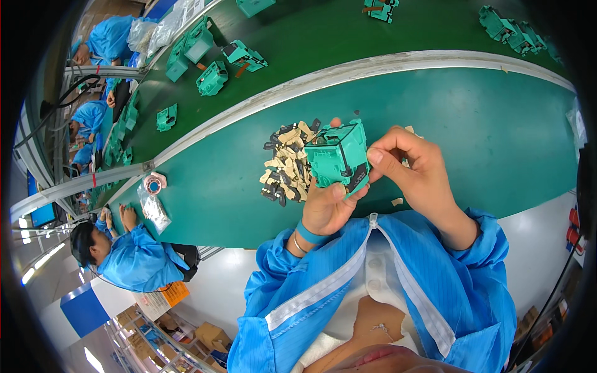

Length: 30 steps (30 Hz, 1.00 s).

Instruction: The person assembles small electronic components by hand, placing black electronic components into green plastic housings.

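Note:
Upright in front of me is a teal-green plastic housing (334,160), box-shaped with open compartments. My left hand (324,212) grips it from below, the thumb on its lower front edge and a fingertip showing over the top. A black part (357,179) sits on its lower right corner. At the right edge of the housing, my right hand (415,166) is closed in a pinch, thumb against forefinger. Whatever lies between those fingertips is too small or hidden to make out. A pile of small beige and black pieces (287,163) lies left of the housing, partly behind it.
Beyond a pale rail (398,60), a dark green belt (323,46) carries several similar green housings (212,79). A tape roll (153,183) and a plastic bag (154,212) lie on the left of the green table (497,137). A co-worker (134,255) in blue sits farther left.

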{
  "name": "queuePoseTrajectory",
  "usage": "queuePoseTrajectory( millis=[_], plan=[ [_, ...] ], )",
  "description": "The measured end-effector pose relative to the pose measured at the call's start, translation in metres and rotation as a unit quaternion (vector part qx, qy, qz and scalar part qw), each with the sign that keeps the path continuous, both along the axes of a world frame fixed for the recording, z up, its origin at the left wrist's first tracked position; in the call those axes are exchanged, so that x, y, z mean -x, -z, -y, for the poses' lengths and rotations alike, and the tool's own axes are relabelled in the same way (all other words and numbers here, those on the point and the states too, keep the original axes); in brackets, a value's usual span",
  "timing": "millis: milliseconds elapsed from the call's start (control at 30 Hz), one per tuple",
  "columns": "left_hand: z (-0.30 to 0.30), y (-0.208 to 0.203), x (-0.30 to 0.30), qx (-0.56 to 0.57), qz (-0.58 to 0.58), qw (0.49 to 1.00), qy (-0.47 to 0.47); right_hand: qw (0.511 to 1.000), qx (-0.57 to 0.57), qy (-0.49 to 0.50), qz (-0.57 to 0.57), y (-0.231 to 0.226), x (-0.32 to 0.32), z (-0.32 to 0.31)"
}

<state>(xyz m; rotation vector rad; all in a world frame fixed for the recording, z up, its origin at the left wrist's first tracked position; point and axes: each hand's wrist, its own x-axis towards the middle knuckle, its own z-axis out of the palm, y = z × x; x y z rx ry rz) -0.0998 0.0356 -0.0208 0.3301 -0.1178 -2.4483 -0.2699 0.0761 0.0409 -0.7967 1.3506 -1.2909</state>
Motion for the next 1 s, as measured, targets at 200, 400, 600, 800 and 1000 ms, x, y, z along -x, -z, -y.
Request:
queuePoseTrajectory(
  millis=[200,400,600,800,1000],
  plan=[
    [0.009,-0.009,0.003,0.072,0.117,0.99,-0.018,0.972,0.073,-0.025,-0.223,0.003,-0.007,0.0],
    [0.041,-0.017,-0.023,0.349,0.291,0.89,0.028,0.969,-0.15,-0.045,0.19,0.033,0.014,0.037],
    [0.062,0.003,-0.025,0.618,0.632,0.455,-0.108,0.988,-0.082,-0.003,0.129,0.077,0.078,0.139],
    [0.046,0.006,0.01,0.696,0.576,0.429,0.007,0.994,-0.086,0.028,-0.053,0.125,0.101,0.203],
    [0.053,0.017,0.009,0.699,0.579,0.419,0.031,0.983,-0.051,-0.035,-0.172,0.063,0.08,0.119]
  ],
)
